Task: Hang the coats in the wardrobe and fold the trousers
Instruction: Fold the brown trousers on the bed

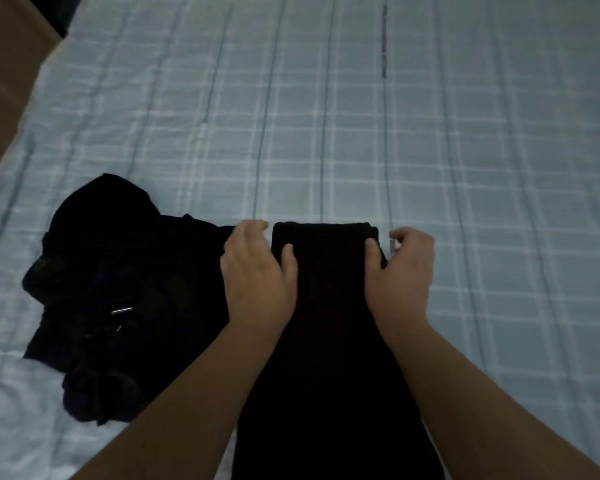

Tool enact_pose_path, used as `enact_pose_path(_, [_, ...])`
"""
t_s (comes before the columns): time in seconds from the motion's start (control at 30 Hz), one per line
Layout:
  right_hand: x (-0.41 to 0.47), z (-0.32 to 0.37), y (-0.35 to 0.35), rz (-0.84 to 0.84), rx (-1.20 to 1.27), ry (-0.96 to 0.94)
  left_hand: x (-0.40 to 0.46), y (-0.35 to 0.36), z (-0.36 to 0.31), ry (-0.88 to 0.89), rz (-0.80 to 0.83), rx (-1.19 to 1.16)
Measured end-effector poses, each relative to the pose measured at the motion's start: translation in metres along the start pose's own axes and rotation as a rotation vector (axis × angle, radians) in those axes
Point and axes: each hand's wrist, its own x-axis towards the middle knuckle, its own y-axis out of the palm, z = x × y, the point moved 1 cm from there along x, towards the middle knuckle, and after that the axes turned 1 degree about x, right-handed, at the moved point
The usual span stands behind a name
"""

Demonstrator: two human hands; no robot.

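A pair of black trousers (329, 306) lies folded lengthwise on the bed, running from the near edge away from me. My left hand (257, 271) grips its far left corner, thumb on top and fingers curled round the edge. My right hand (400, 268) grips the far right corner the same way, thumb pressed on the cloth. A heap of dark garments (118, 289) lies crumpled to the left, with a small metal zip pull (122, 310) glinting on it.
The bed is covered with a pale blue checked sheet (361, 116) that stretches far ahead and to the right. A brown floor or wall (7, 71) shows beyond the bed's left edge.
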Motion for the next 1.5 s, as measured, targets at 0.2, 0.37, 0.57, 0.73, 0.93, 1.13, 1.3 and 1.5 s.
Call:
enact_pose_path(0.2, [-0.023, -0.004, 0.014, 0.348, -0.236, -0.491, -0.02, 0.03, 0.005, 0.321, 0.297, 0.149])
enact_pose_path(0.37, [-0.016, -0.036, 0.047, 0.421, -0.394, -0.436, -0.01, 0.064, 0.027, 0.365, 0.38, 0.18])
enact_pose_path(0.57, [-0.016, -0.049, 0.069, 0.366, -0.397, -0.428, -0.009, 0.085, 0.031, 0.353, 0.357, 0.261])
enact_pose_path(0.73, [-0.015, -0.045, 0.063, 0.38, -0.392, -0.422, -0.009, 0.08, 0.028, 0.342, 0.354, 0.271])
enact_pose_path(0.93, [-0.05, -0.016, 0.009, 0.441, -0.452, -0.392, -0.031, 0.027, 0.016, 0.309, 0.447, 0.133])
enact_pose_path(1.13, [-0.193, -0.016, -0.075, 0.51, -0.324, -0.39, -0.159, -0.055, 0.034, 0.403, 0.42, 0.053])
enact_pose_path(1.3, [-0.268, -0.063, -0.094, 0.616, -0.486, -0.409, -0.263, -0.065, 0.069, 0.446, 0.565, 0.259])
enact_pose_path(1.5, [-0.286, -0.111, -0.081, 0.682, -0.639, -0.421, -0.302, -0.038, 0.098, 0.429, 0.593, 0.378])
